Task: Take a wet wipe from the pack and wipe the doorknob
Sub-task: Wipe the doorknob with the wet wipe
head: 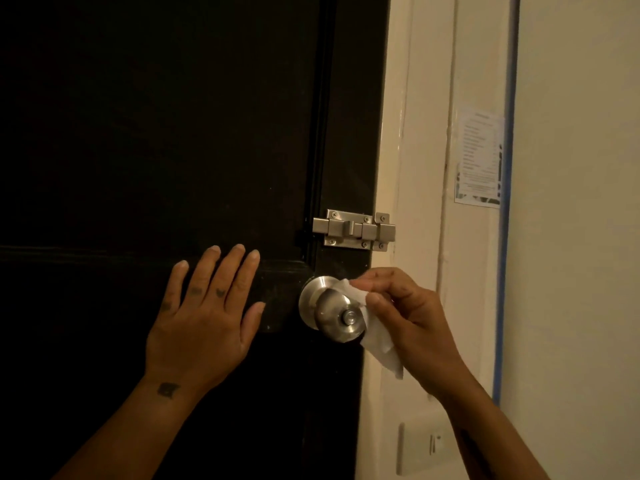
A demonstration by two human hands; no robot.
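A round brushed-steel doorknob (332, 308) sticks out of a dark door near its right edge. My right hand (408, 317) pinches a white wet wipe (379, 341) and presses it against the knob's right side; the wipe's loose end hangs below the hand. My left hand (204, 313) lies flat on the door to the left of the knob, fingers spread, holding nothing. The wipe pack is not in view.
A steel slide bolt (353, 230) is fixed above the knob, bridging the door (156, 133) and the cream frame (408, 133). A printed paper notice (479, 157) hangs on the frame to the right. A light switch plate (422, 448) sits low on the wall.
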